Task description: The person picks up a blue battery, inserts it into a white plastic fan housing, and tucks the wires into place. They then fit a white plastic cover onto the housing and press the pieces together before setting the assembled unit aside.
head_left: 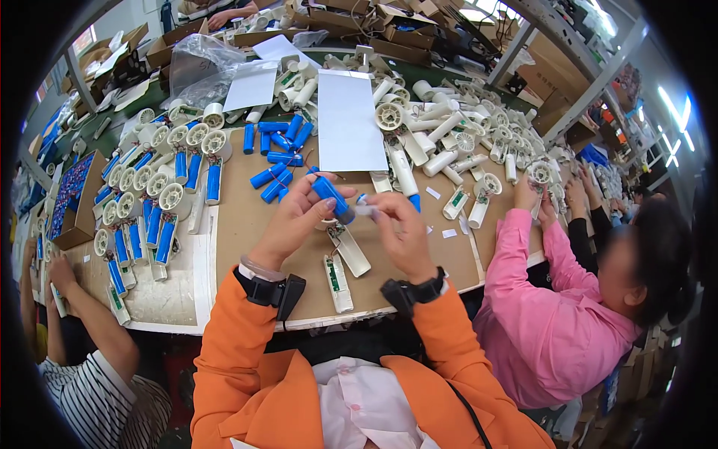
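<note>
Now mid-frame: left hand (296, 217) gripping blue cylindrical battery pack (329, 195), axis slanting down-right, lower end nearest my right hand (404, 230), pinching small whitish piece (364, 210).

Interior of a workshop or small factory, arranged for hand assembly. A broad tabletop (236, 196) carries like parts in quantity: white plastic housings (440, 162) in heaps and rows, and many blue cylinders (214, 183). Co-workers line its edges, one in a pink top (553, 344), another in a striped top (105, 396). Cardboard boxes (404, 51) crowd the far side near metal framing (598, 86). Strip lights (675, 112), probably ceiling-mounted though the rim distorts them, shine at right.
</note>
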Action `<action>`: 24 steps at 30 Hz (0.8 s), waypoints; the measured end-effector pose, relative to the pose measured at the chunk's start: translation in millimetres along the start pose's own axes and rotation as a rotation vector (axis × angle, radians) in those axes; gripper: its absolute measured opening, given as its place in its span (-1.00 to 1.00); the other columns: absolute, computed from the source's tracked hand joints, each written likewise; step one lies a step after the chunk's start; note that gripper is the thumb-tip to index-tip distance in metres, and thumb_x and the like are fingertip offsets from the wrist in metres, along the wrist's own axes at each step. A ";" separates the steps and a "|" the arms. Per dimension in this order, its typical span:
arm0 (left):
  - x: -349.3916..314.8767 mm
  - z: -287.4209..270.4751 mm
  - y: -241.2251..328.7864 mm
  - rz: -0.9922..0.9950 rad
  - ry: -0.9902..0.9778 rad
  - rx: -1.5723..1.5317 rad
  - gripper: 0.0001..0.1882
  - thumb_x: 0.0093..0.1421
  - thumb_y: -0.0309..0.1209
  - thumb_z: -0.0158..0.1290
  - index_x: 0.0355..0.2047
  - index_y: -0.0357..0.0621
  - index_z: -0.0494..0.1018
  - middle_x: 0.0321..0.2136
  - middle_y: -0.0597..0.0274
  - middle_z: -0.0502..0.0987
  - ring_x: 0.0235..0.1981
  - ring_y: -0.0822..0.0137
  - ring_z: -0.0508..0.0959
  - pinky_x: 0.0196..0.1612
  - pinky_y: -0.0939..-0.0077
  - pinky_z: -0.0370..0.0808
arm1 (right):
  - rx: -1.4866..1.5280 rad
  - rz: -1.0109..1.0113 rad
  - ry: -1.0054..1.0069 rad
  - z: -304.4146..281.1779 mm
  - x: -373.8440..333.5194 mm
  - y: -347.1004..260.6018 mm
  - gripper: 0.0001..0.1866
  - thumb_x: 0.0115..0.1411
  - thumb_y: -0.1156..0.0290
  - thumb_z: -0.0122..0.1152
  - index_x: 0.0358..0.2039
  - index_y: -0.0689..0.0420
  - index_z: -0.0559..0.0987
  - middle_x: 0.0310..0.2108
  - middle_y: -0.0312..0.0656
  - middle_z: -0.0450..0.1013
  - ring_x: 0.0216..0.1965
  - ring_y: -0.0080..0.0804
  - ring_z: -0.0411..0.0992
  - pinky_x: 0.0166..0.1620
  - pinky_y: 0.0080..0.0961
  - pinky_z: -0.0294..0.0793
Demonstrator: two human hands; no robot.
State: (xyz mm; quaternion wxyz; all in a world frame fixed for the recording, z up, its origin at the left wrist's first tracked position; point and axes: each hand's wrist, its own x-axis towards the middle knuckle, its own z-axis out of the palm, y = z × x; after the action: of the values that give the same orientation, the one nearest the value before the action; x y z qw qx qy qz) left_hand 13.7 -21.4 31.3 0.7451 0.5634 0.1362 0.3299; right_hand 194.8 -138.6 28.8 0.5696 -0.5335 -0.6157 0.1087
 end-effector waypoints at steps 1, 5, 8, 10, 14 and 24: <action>-0.4 -0.2 0.0 0.002 -0.007 -0.009 -0.59 0.34 -0.41 0.03 0.16 -0.19 0.29 -0.07 0.18 0.55 -0.04 0.40 0.53 0.00 0.53 0.47 | -0.076 -0.004 0.006 -13.3 -6.3 -6.1 -0.87 0.27 0.60 0.08 -0.19 0.22 0.53 -0.24 -0.18 0.53 -0.26 -0.47 0.50 -0.18 -0.58 0.49; -0.2 -1.9 -2.7 0.045 -0.084 -0.132 -0.55 0.32 -0.44 0.04 0.19 -0.17 0.24 -0.02 0.14 0.52 0.01 0.38 0.52 0.04 0.49 0.46 | -0.554 0.171 -0.324 -97.3 -41.6 -25.4 -0.92 0.22 0.54 0.17 -0.29 0.23 0.59 -0.37 -0.16 0.54 -0.35 -0.33 0.53 -0.22 -0.48 0.49; 2.7 -1.4 -4.0 0.000 -0.136 -0.117 -0.43 0.33 -0.43 0.01 0.30 -0.16 0.11 0.00 0.09 0.49 0.04 0.28 0.52 0.11 0.36 0.46 | -0.754 0.256 -0.715 -143.8 -64.9 -34.1 -0.90 0.13 0.48 0.28 -0.33 0.21 0.62 -0.36 -0.13 0.54 -0.36 -0.22 0.51 -0.23 -0.40 0.49; 1.8 -1.9 -5.9 -0.019 -0.168 -0.145 -0.41 0.32 -0.44 0.02 0.31 -0.15 0.09 0.01 0.09 0.48 0.05 0.27 0.52 0.12 0.35 0.46 | -0.729 0.207 -0.639 -138.6 -49.1 -55.4 -0.85 0.10 0.46 0.32 -0.30 0.21 0.62 -0.34 -0.13 0.55 -0.33 -0.20 0.51 -0.21 -0.38 0.48; -2.1 -2.7 -4.3 -0.080 -0.253 -0.246 -0.35 0.31 -0.46 0.03 0.34 -0.13 0.03 0.03 0.08 0.46 0.07 0.22 0.51 0.15 0.30 0.45 | -0.492 -0.050 -0.485 -85.0 4.5 -68.3 -0.49 -0.03 0.34 0.49 -0.04 0.15 0.54 -0.08 -0.11 0.51 -0.03 -0.15 0.46 0.02 -0.29 0.42; -7.6 3.4 0.2 -0.134 -0.448 -0.482 -0.27 0.29 -0.45 0.08 0.37 -0.12 -0.04 0.05 0.03 0.44 0.06 0.16 0.52 0.15 0.24 0.46 | -0.263 -0.358 -0.542 -12.9 44.2 -55.3 -0.03 -0.31 0.14 0.63 0.16 0.11 0.38 0.13 -0.13 0.36 0.23 0.03 0.20 0.23 -0.13 0.23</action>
State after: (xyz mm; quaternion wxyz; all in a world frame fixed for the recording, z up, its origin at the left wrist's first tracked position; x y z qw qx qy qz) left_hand 9.9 -28.8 31.3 0.8885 0.4190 -0.0760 0.1710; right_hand 185.5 -132.7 99.9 0.3217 -0.4374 -0.8373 0.0646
